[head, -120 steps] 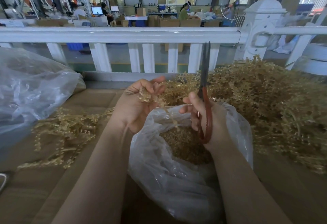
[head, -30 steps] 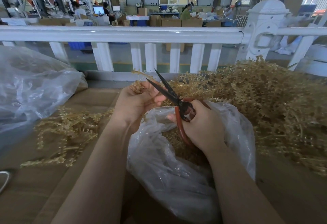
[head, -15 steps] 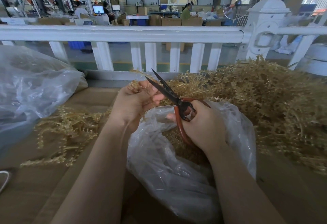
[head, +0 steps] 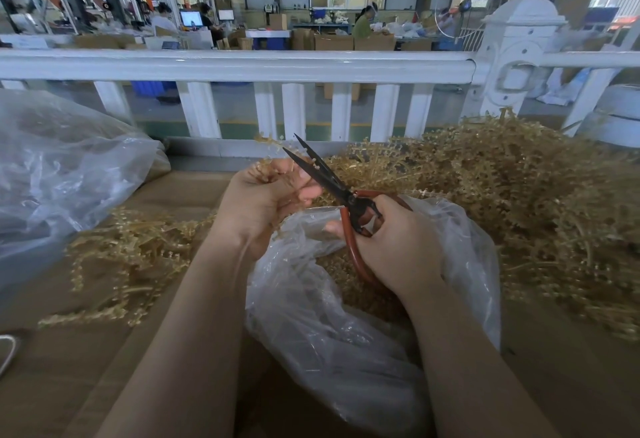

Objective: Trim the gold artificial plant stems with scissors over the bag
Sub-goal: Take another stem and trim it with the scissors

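The left hand [head: 266, 202] pinches a gold stem [head: 268, 141] above the open bag [head: 346, 351] so offcuts drop in; the right hand [head: 398, 247] grips the scissors [head: 325, 178], blades parted at it.

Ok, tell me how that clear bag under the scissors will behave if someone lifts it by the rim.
The clear bag looks thin and crinkled, so it would probably sag and fold. The gold trimmings inside seem small and light, so it is likely an easy lift, though its open mouth could spill them.
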`<state>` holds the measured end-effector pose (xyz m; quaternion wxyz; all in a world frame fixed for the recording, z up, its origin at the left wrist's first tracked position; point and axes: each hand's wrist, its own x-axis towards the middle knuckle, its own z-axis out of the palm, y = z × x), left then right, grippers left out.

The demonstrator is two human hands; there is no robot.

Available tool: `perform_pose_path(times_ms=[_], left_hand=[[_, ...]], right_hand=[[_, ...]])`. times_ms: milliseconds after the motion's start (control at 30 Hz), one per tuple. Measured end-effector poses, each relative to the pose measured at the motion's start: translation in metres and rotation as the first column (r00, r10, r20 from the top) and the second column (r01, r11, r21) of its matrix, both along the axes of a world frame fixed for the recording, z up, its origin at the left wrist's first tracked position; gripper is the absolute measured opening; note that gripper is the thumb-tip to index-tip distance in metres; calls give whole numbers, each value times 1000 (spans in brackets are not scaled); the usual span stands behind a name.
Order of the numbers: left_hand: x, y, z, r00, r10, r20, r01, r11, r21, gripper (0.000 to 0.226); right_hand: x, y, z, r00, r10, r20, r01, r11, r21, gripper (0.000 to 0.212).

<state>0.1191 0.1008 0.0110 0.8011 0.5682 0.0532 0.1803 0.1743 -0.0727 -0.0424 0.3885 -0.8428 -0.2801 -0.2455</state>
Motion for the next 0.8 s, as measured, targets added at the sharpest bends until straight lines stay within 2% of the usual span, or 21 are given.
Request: perform_pose_path(times_ms=[133, 467, 600, 700, 800], left_hand=[[0, 1, -1, 1000, 0, -3, 0, 1000, 12, 15], [-2, -1, 1, 1000, -1, 2, 1, 1000, -9, 7], [-2, 0, 1, 1000, 9, -8, -9, 1000, -10, 17], [-1, 0, 1, 1000, 5, -14, -5, 1000, 1, 23], [-1, 0, 1, 1000, 5, -16, -4, 999, 46, 19]], right_hand=[[-3, 0, 1, 1000, 11, 15, -11, 1000, 7, 39], [1, 0, -1, 998, 65, -8, -65, 998, 13, 48], [1, 0, -2, 998, 65, -6, -65, 998, 12, 43], [1, 0, -1, 997, 73, -8, -73, 997, 21, 42], [2, -1, -2, 998, 66, 14, -66, 998, 15, 43]])
